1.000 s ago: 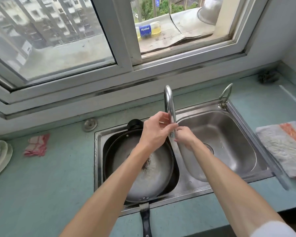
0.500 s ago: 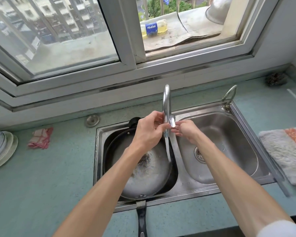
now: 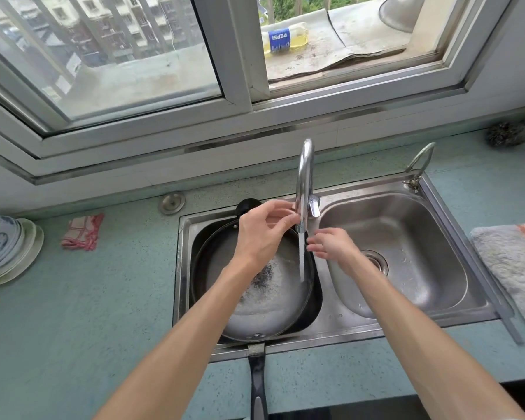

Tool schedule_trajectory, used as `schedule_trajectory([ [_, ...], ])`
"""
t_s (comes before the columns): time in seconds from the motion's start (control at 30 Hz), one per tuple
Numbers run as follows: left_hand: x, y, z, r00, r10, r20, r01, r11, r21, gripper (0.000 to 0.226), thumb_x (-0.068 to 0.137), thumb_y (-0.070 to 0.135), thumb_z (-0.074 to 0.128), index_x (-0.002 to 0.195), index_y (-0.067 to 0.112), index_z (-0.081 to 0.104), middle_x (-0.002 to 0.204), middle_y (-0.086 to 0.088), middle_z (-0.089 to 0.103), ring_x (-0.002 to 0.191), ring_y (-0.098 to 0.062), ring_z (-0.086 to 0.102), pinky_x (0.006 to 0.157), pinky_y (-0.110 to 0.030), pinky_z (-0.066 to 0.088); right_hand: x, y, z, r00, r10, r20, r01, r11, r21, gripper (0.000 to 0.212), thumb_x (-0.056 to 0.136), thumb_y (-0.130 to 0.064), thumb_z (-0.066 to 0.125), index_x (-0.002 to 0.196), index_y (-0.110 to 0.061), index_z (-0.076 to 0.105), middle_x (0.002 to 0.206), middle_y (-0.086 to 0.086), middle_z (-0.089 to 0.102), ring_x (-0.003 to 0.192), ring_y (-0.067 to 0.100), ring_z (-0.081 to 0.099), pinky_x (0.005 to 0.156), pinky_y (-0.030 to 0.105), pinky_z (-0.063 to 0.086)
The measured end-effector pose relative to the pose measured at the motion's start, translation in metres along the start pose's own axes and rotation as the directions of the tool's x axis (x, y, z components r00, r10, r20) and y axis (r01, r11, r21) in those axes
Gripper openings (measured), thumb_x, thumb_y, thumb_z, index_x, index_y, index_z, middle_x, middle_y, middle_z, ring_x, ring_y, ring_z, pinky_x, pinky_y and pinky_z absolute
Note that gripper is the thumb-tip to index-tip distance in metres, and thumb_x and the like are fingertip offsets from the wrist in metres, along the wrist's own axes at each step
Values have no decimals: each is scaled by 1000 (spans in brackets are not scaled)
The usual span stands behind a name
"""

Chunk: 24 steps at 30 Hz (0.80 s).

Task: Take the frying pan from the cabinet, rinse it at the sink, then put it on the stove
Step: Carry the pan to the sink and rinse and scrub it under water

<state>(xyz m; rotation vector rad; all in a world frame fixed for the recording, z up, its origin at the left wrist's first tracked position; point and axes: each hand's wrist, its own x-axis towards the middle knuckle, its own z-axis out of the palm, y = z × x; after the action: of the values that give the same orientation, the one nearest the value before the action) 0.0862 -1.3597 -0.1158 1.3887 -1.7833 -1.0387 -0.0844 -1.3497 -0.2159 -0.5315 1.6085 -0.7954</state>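
The black frying pan lies in the left basin of the steel double sink. Its handle pokes out over the counter's front edge toward me. Water runs from the curved faucet onto the right side of the pan, where it foams. My left hand is over the pan, with thumb and fingertips closed on the lower end of the spout. Just right of the stream, my right hand holds nothing and its fingers are spread.
The right basin holds only a drain. A stack of plates and a red cloth lie on the left counter. A towel lies at the right and a scourer in the back corner. A small second tap stands behind the sink.
Water has started running and now pours into the pan. My right hand has come off the faucet and dropped lower. My left hand stays at the spout.
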Motion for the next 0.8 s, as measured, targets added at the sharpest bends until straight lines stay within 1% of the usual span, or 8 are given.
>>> schedule_trajectory([
  [0.13, -38, -52, -13, 982, -187, -33, 187, 982, -13, 26, 89, 39, 68, 110, 25, 73, 96, 10, 76, 92, 1, 70, 87, -27, 57, -23, 31, 8, 998, -1, 70, 3, 1000, -20, 30, 97, -7, 51, 125, -1, 59, 91, 6, 71, 73, 15, 66, 73, 25, 56],
  [0.23, -75, -96, -21, 942, -335, -29, 336, 942, 12, 24, 92, 37, 63, 109, 23, 73, 94, 9, 76, 90, -3, 71, 88, -36, 58, -36, 58, 12, 996, 35, 87, -31, 998, -51, 27, 100, -8, 46, 122, 0, 59, 96, 12, 67, 77, 18, 62, 63, 20, 49],
  [0.4, -144, -158, -23, 856, -515, -43, 515, 843, 155, 16, 94, 27, 62, 105, 22, 72, 96, 10, 73, 93, -5, 68, 89, -30, 55, -52, 104, 24, 985, 103, 141, -71, 974, -214, 23, 99, -5, 44, 116, -3, 60, 100, 14, 70, 77, 18, 62, 62, 23, 49],
  [0.5, -169, -176, -20, 861, -505, -60, 505, 835, 218, 13, 94, 17, 62, 101, 23, 71, 97, 11, 72, 94, -3, 67, 79, -12, 48, -60, 125, 37, 981, 102, 167, -55, 963, -265, 19, 94, -4, 49, 107, -9, 63, 93, 8, 72, 77, 19, 66, 71, 33, 54],
  [0.6, -172, -179, -19, 886, -458, -75, 460, 848, 264, 12, 91, 15, 65, 98, 23, 70, 94, 10, 70, 88, 1, 65, 78, -13, 49, -69, 133, 52, 989, 71, 126, -29, 951, -307, 13, 88, -10, 56, 91, -19, 65, 86, 7, 75, 80, 23, 74, 74, 41, 59],
  [0.67, -171, -184, -19, 896, -416, -156, 445, 842, 305, 12, 88, 16, 68, 99, 22, 68, 95, 6, 64, 86, -4, 63, 78, -19, 49, -79, 130, 60, 993, 51, 109, -4, 919, -395, 11, 85, -16, 57, 90, -19, 67, 83, 3, 76, 84, 21, 74, 74, 38, 60],
  [0.73, -168, -188, -22, 858, -432, -279, 504, 812, 293, 13, 85, 16, 72, 96, 20, 67, 94, 2, 60, 84, -11, 60, 75, -23, 45, -92, 128, 68, 991, 54, 119, 12, 870, -492, 11, 82, -21, 58, 85, -14, 67, 82, -1, 75, 81, 17, 72, 72, 33, 56],
  [0.8, -163, -193, -28, 787, -508, -351, 593, 781, 197, 16, 80, 15, 77, 88, 17, 63, 87, -1, 62, 78, -14, 58, 67, -18, 37, -103, 130, 80, 979, 104, 175, 19, 810, -586, 17, 80, -28, 58, 72, -13, 59, 74, -4, 69, 71, 15, 65, 67, 31, 50],
])
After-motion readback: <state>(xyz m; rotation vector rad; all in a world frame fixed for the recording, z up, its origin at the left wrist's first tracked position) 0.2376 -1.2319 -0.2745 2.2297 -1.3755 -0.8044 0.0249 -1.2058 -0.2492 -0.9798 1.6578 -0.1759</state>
